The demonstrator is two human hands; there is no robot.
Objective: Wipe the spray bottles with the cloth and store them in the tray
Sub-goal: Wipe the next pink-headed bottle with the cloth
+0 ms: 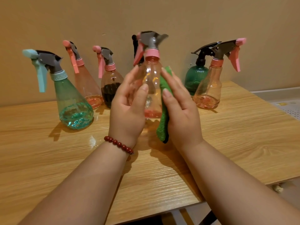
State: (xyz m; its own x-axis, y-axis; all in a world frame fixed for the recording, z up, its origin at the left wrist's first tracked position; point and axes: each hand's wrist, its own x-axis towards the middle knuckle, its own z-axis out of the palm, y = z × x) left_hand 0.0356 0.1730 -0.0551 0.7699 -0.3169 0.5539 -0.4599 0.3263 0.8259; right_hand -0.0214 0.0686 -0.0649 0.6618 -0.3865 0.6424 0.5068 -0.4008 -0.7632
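a wooden table (48, 159) stands against a beige wall (162, 13).

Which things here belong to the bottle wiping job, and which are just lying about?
Job: pink bottle in left hand, green cloth in right hand, other spray bottles waiting behind.
Lying about: bead bracelet, perforated panel.
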